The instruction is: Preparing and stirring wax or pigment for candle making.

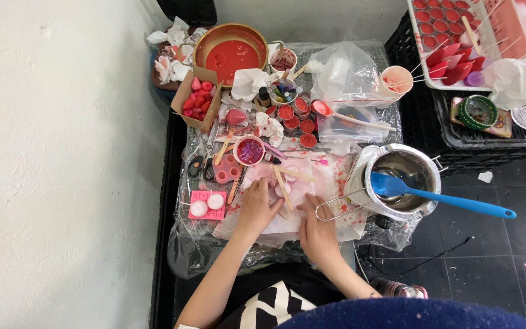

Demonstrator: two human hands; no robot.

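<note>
Overhead, a low plastic-covered work surface point(360, 52) crowded with red-stained craft supplies fills the middle of the scene, with a white wall to the left and dark floor tiles to the right. At its far edge stands a round copper-coloured basin of red liquid point(231, 49), with a crumpled clear plastic bag point(343, 74) to its right. On the right side of the surface sits a shiny metal melting pot point(400, 180), a blue silicone spatula point(442, 198) resting in it with its handle pointing right. Left of the basin, an open brown cardboard box of pink and red moulded pieces point(197, 100) leans at the surface's left edge. At the near centre lies a pink-stained white paper sheet point(312, 183), and both hands are on it. The left hand point(257, 207) lies loosely curled, fingertips touching a pale wooden craft stick point(282, 187) that lies on the sheet; whether it grips the stick cannot be told. The right hand point(318, 228) presses flat and open on the sheet just beside it. Just beyond the left hand stands a small white cup of red-purple mixture point(249, 150), and to the left a pink card bearing two white discs point(207, 205).
</note>
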